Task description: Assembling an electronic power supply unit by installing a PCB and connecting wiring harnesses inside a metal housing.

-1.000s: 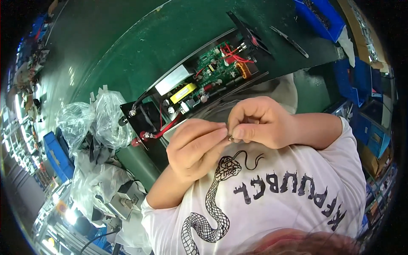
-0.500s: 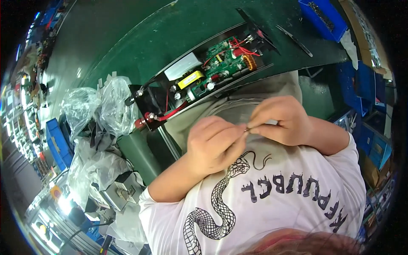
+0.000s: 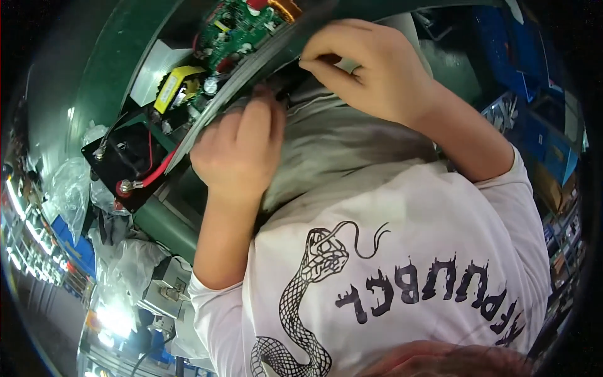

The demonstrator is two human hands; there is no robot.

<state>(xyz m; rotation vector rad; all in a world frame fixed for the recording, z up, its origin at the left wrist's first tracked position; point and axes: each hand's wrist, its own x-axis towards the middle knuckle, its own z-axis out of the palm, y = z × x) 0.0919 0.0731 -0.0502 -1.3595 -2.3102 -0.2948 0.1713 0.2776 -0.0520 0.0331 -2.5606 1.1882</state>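
An opened electronics case [image 3: 217, 107] with metal side rails lies tilted, its near side raised toward me. Inside it are a green circuit board [image 3: 233, 39], a yellow-wrapped transformer [image 3: 176, 89] and a silver block [image 3: 157, 68]. A red cable [image 3: 156, 174] runs to a terminal on the black end plate [image 3: 135, 154]. My left hand [image 3: 239, 147] is closed against the case's near side, its fingertips partly hidden there. To the right, my right hand [image 3: 374, 69] pinches thumb and forefinger beside that same side; whatever tiny thing sits between them is too small to name.
Clear plastic bags [image 3: 69, 188] hang past the case's left end, with a blue bin [image 3: 74, 242] beneath. A metal box [image 3: 164, 283] stands at lower left. Blue bins [image 3: 553, 141] line the right side. The green bench [image 3: 125, 44] extends beyond the case.
My hands were together before my chest, fingertips meeting; now they are apart, the left against the case, the right farther forward. The case appears more tilted, and the view has shifted.
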